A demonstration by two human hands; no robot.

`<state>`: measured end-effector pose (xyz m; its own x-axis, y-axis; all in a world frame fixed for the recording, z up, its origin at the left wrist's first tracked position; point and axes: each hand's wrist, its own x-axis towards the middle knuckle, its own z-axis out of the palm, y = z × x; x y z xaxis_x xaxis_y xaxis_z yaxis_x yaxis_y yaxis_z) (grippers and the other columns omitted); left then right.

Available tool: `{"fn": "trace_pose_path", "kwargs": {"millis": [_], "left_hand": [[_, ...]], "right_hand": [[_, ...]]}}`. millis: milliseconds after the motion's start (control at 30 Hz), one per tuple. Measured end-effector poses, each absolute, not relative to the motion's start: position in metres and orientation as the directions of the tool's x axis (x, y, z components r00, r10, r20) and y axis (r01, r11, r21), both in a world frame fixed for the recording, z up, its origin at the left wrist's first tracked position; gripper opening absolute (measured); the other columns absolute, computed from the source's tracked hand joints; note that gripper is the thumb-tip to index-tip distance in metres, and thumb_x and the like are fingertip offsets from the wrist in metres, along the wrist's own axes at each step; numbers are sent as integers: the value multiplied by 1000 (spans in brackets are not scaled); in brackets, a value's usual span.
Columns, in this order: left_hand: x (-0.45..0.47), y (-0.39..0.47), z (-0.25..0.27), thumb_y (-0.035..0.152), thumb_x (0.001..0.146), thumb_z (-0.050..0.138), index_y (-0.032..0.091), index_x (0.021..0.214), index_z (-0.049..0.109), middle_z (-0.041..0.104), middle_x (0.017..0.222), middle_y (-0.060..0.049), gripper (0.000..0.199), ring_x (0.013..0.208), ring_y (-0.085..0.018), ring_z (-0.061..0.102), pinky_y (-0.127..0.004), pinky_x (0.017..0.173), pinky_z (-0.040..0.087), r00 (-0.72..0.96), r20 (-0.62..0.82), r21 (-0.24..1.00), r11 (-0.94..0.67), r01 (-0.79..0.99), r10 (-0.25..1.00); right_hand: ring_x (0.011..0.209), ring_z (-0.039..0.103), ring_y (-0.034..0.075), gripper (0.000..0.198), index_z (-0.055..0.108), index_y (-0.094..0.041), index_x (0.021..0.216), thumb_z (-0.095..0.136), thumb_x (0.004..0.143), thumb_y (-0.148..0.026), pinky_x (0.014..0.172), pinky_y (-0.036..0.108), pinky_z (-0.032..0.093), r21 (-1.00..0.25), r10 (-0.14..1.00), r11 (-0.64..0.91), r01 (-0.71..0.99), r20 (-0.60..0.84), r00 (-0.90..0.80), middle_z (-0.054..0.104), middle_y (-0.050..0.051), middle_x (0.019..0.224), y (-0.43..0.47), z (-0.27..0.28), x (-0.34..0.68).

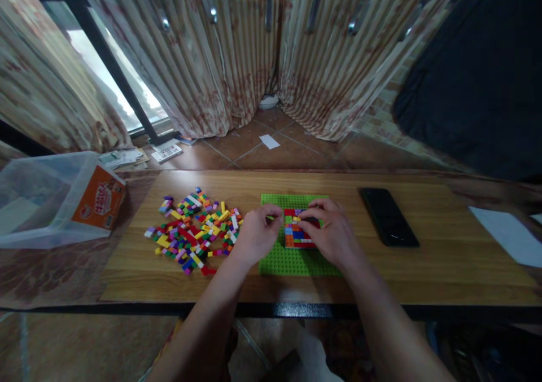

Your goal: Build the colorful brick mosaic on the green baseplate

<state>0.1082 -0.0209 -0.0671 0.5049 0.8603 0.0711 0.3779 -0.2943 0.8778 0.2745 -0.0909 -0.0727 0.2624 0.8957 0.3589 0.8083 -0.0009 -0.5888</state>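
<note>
Left hand [259, 234] and right hand [332, 228], two, are working at one build [292, 236] on one baseplate [275, 262]
Both are showing narrow finger gaps; whether they're holding anything, I cannot tell.

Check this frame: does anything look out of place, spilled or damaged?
A white sheet lies by itself on the tiled floor beyond the table, perhaps dropped. The loose bricks left of the green baseplate are scattered but lie on the table. I see no damage.

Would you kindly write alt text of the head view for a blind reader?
A person's left hand and right hand are at a multicoloured brick build on a green baseplate; loose bricks lie left on the table, a dark phone right.
</note>
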Motion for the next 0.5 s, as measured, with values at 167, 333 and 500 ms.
{"fn": "trace_pose_path", "kwargs": {"millis": [167, 333, 500], "left_hand": [[111, -25, -67, 12, 83, 53, 18, 89, 69, 73, 86, -1, 18, 78, -14, 66, -23, 73, 49, 503, 87, 849, -328, 414, 860], [112, -29, -67, 14, 84, 54, 18, 91, 69, 72, 91, -3, 17, 75, -14, 65, -24, 70, 50, 490, 116, 796, -376, 475, 864], [113, -31, -68, 15, 84, 56, 20, 96, 69, 71, 92, -3, 19, 71, -13, 62, -24, 68, 49, 509, 161, 748, -441, 496, 845]], "right_hand": [[99, 55, 25, 2, 73, -24, 74, 73, 73, -24, 88, 42, 45, -605, 883, -45, 795, 348, 315, 61, 5, 99, -87, -74, 274], [98, 56, 24, 4, 71, -23, 71, 74, 71, -22, 89, 42, 44, -618, 885, -75, 783, 321, 338, 62, 5, 98, -85, -74, 273], [99, 56, 24, 5, 71, -23, 71, 75, 70, -26, 89, 42, 44, -645, 888, -59, 762, 315, 336, 62, 5, 100, -86, -76, 274]]}}
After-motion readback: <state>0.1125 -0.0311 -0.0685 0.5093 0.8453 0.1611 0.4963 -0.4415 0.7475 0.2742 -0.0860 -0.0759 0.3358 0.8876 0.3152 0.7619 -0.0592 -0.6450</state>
